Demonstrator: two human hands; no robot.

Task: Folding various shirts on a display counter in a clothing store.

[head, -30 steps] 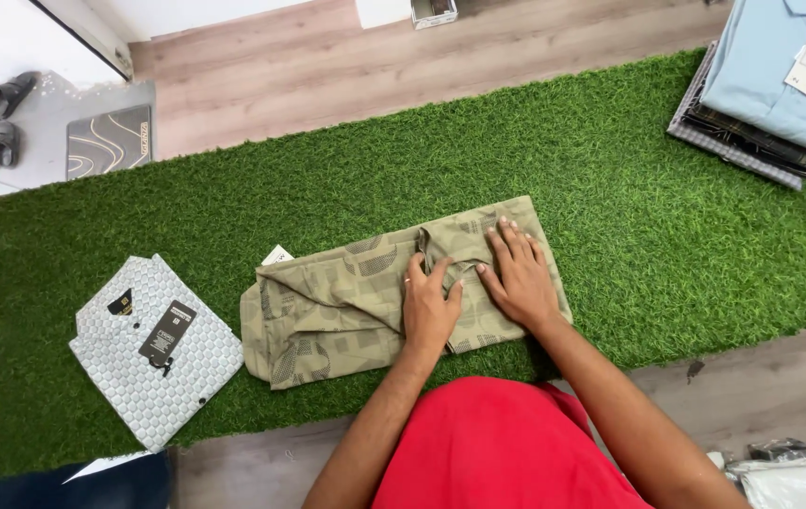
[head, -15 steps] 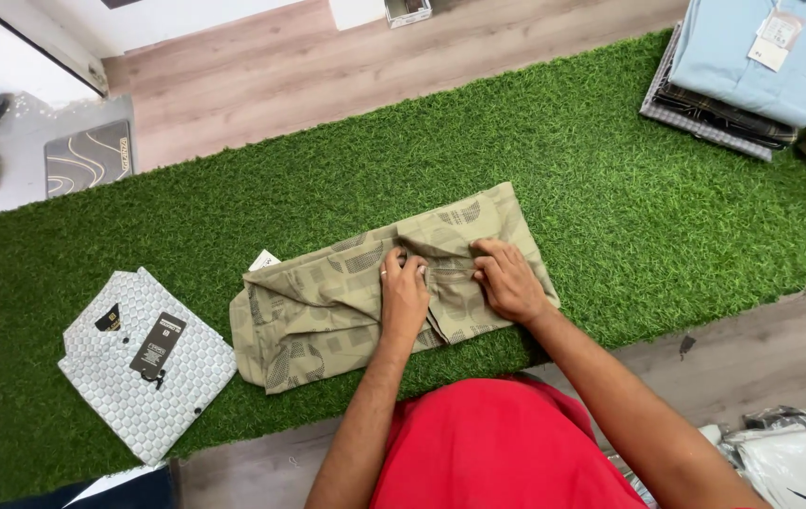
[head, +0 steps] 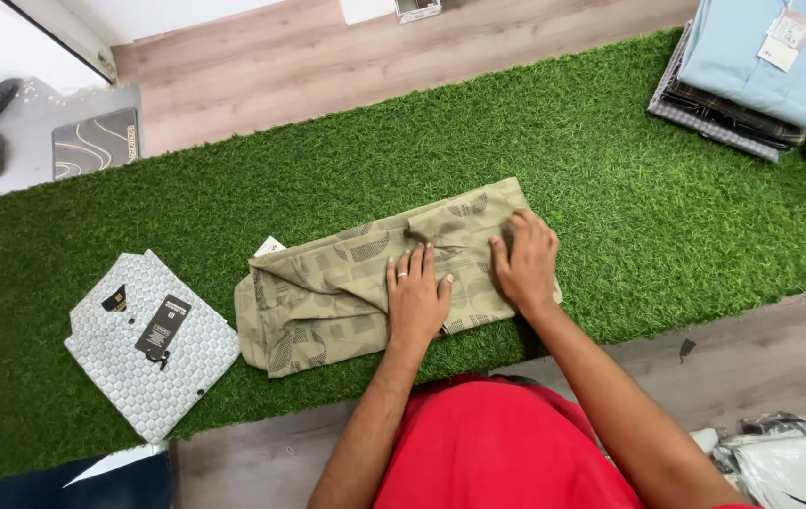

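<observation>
1. The olive patterned shirt [head: 365,283] lies partly folded on the green turf mat [head: 610,170], in front of the person's red-clad body.
2. The left hand [head: 417,300] rests flat on the middle of the shirt, fingers [head: 419,264] spread and pressing down, gripping nothing.
3. The right hand [head: 525,262] lies flat on the shirt's right end, fingers slightly spread, palm down, holding nothing.
4. By my reading, the step in hand is smoothing and pressing a fold so the cloth lies flat.
5. The next move likely calls for even pressure along the crease while the far edges stay aligned.
6. A folded white patterned shirt [head: 153,344] with a dark tag lies on the mat to the left, well apart.
7. A stack of folded shirts [head: 751,75] sits at the mat's far right corner.
</observation>
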